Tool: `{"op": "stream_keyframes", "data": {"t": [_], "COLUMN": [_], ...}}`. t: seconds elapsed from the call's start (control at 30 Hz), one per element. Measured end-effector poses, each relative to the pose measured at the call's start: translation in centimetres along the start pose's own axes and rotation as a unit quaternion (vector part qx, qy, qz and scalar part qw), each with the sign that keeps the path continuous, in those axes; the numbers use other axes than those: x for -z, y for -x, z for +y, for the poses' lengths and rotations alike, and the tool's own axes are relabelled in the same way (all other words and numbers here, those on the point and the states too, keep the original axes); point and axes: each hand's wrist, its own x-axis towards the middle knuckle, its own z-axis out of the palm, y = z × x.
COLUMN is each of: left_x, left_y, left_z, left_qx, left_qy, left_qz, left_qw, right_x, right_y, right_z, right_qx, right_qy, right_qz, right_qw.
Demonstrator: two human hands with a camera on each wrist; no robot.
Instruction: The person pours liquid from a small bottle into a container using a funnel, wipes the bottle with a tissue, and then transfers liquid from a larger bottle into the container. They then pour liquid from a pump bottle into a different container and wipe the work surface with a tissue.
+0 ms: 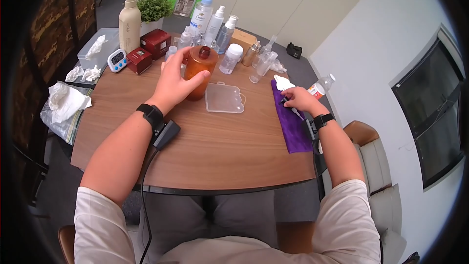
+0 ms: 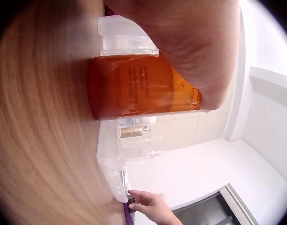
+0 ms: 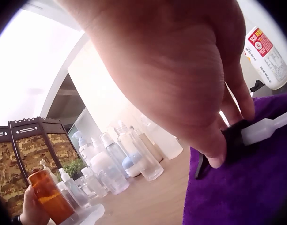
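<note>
An amber bottle (image 1: 200,71) with an uncapped neck stands on the wooden table. My left hand (image 1: 172,80) grips it around its upper body, thumb on the near side and fingers behind it. Printed lines show on the bottle's side in the left wrist view. Over at the right, my right hand (image 1: 300,99) pinches the black head of a pump (image 3: 236,136) between thumb and fingers. Its translucent stem (image 3: 261,131) points back toward the wrist, low over a folded purple cloth (image 1: 293,132). A flat clear plastic case (image 1: 223,99) lies between the hands.
Behind the amber bottle stand several clear bottles, a white-capped jar (image 1: 231,59) and a blue-topped pump bottle (image 1: 199,17). A beige pump bottle (image 1: 129,27), dark red boxes (image 1: 139,60) and a timer (image 1: 117,60) sit at the left. A labelled bottle (image 1: 320,87) is beyond the cloth.
</note>
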Motion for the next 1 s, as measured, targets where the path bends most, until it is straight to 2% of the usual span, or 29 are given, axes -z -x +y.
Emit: {"op": "stream_keyframes", "data": {"t": [0.1,0.2,0.3,0.37,0.4,0.47,0.5,0.57,0.6,0.67,0.77,1.0], "left_x": [0.1,0.1,0.0,0.0,-0.1,0.0,-0.1,0.0,0.0,0.1,0.0,-0.1], "left_y": [0.1,0.1,0.1,0.0,0.0,0.0,0.0,0.1,0.1,0.0,0.0,0.1], "left_z": [0.1,0.2,0.0,-0.2,-0.1,0.0,0.0,0.0,-0.1,0.1,0.0,-0.2], "left_qx": [0.004,0.009,0.014,0.012,0.011,0.009,0.009,0.009,0.009,0.011,0.000,0.010], "left_qy": [-0.008,-0.004,-0.002,-0.004,-0.004,0.002,0.001,0.012,0.011,0.006,0.002,0.011], "left_qz": [0.000,0.005,-0.003,-0.006,-0.006,0.000,0.001,0.000,0.001,-0.004,0.004,-0.001], "left_qw": [1.000,1.000,1.000,1.000,1.000,1.000,1.000,1.000,1.000,1.000,1.000,1.000], "right_x": [0.9,3.1,7.2,8.9,9.5,10.4,10.9,11.5,11.4,11.3,10.8,8.8], "right_y": [0.3,0.4,2.9,3.5,3.9,4.4,4.6,4.6,4.5,4.1,2.9,1.3], "right_z": [-1.5,-2.3,-8.5,-10.6,-12.2,-15.9,-17.4,-20.1,-21.5,-24.0,-26.1,-28.2], "right_qx": [0.005,0.039,0.022,0.088,0.088,0.191,0.192,0.262,0.262,0.338,0.379,0.378], "right_qy": [0.067,0.046,-0.029,-0.159,-0.158,-0.320,-0.320,-0.363,-0.364,-0.429,-0.449,-0.440], "right_qz": [-0.019,0.033,0.115,0.175,0.176,0.267,0.266,0.334,0.333,0.352,0.329,0.319], "right_qw": [0.998,0.998,0.993,0.968,0.968,0.889,0.889,0.830,0.829,0.760,0.739,0.750]}}
